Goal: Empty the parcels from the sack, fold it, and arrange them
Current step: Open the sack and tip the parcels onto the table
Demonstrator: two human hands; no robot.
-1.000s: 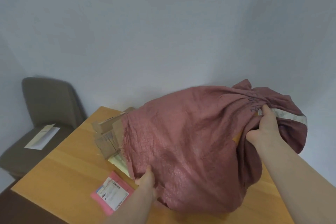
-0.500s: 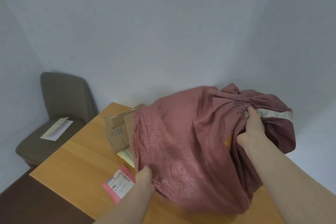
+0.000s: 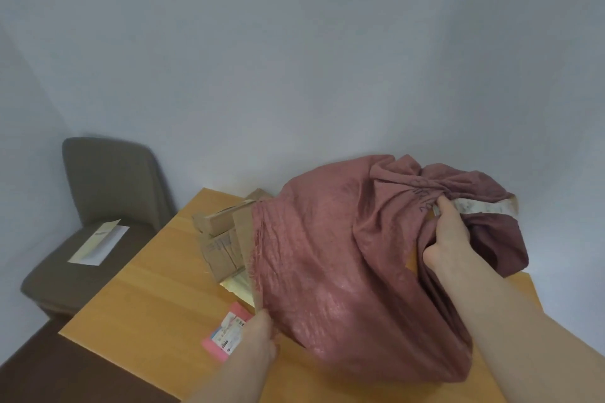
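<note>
Right now the sack (image 3: 343, 271) lies bulging on the table (image 3: 147, 288), with cardboard parcels (image 3: 222, 239) spilling from its mouth at nine o'clock. Left hand (image 3: 260, 334) pinches the mouth's near edge beside a pink parcel (image 3: 226, 334); right hand (image 3: 448, 239) clutches bunched fabric at two o'clock.

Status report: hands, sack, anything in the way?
Right hand grips the sack at its bunched end; left hand holds its open edge. Cardboard parcels spilling out. Nothing blocking.
</note>
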